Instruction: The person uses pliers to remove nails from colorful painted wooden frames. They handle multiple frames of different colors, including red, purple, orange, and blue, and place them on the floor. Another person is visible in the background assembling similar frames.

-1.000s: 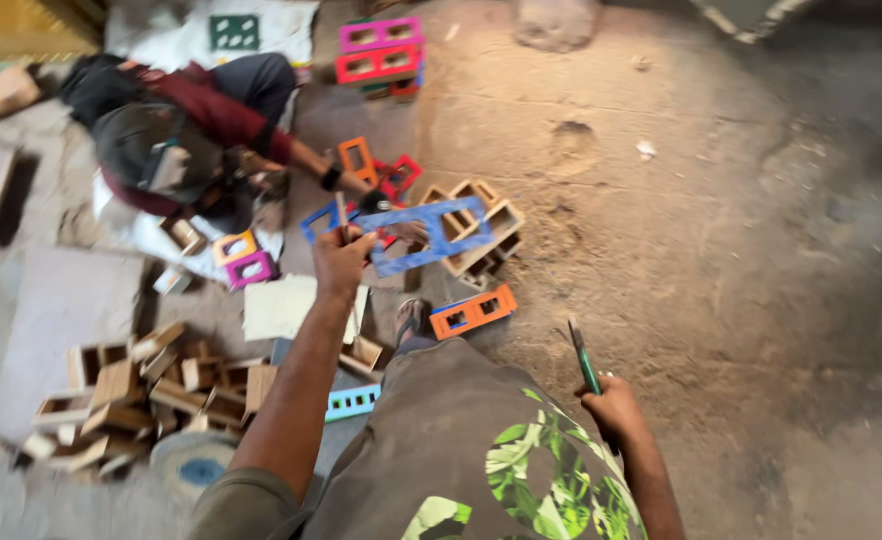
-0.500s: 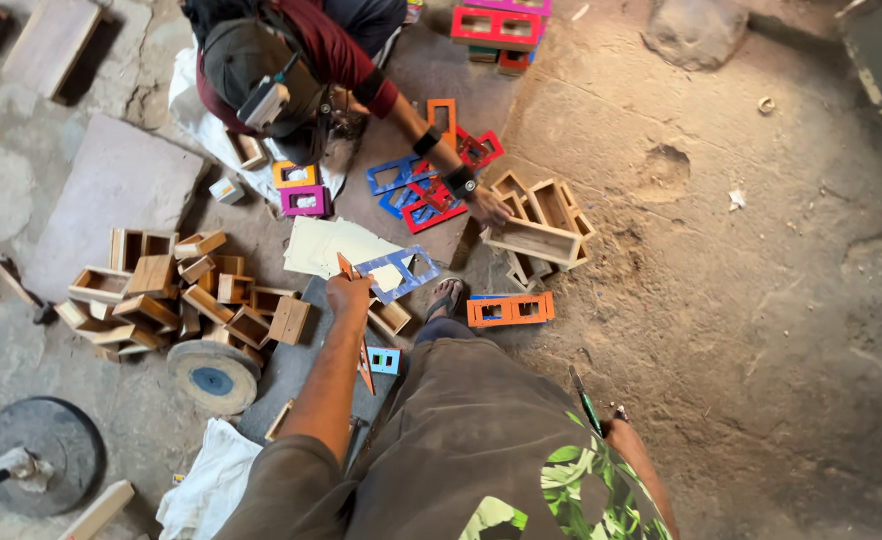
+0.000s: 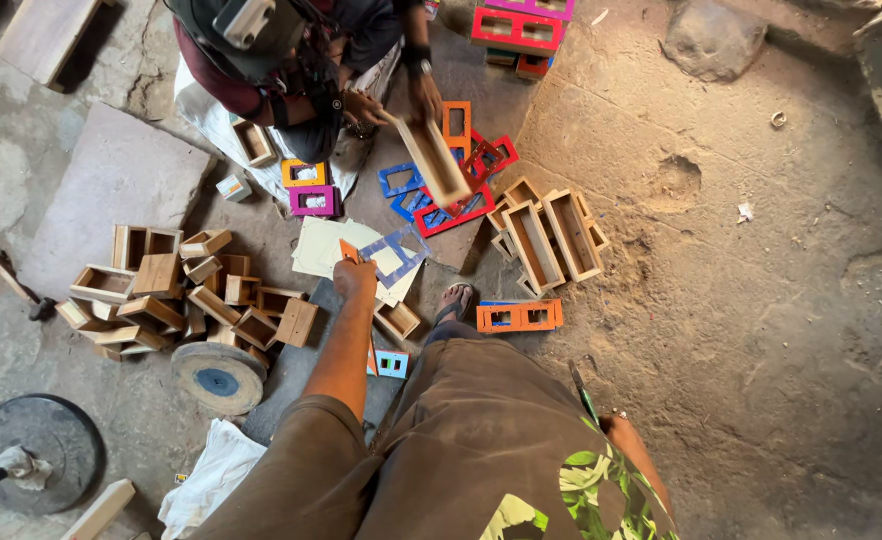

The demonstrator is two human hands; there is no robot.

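The left hand (image 3: pixel 354 277) is stretched down towards the floor, and its grip is closed on the corner of a blue frame (image 3: pixel 396 255), a flat two-window cutout that lies on a sheet of pale paper (image 3: pixel 323 247). A small orange piece (image 3: pixel 348 250) is seen just beside the fingers; whether it is also held cannot be told. The right hand (image 3: pixel 619 432) is kept low by the hip, largely hidden behind the patterned shirt (image 3: pixel 561 495); a green-handled tool (image 3: pixel 584 392) is seen sticking up from it, so its grip seems closed on the handle, though the fingers cannot be made out.

A sandalled foot (image 3: pixel 455 300) is planted on the dirt floor (image 3: pixel 761 300), with an orange two-hole box (image 3: pixel 519 316) just beside it and a small plain wooden box (image 3: pixel 398 320) near the left wrist. Further off, open wooden boxes (image 3: pixel 546 235) are laid in a loose cluster, and a heap of unpainted wooden boxes (image 3: pixel 176 290) is piled to the left beside a round blue-centred disc (image 3: pixel 218 377).

At the top of the view another person is seated on a white sack (image 3: pixel 211 120), a long wooden box (image 3: pixel 433 160) being held in that person's hand (image 3: pixel 423 92) above red and blue frames (image 3: pixel 451 205). Painted boxes in yellow and purple (image 3: pixel 308 188) are set near that person's knee.
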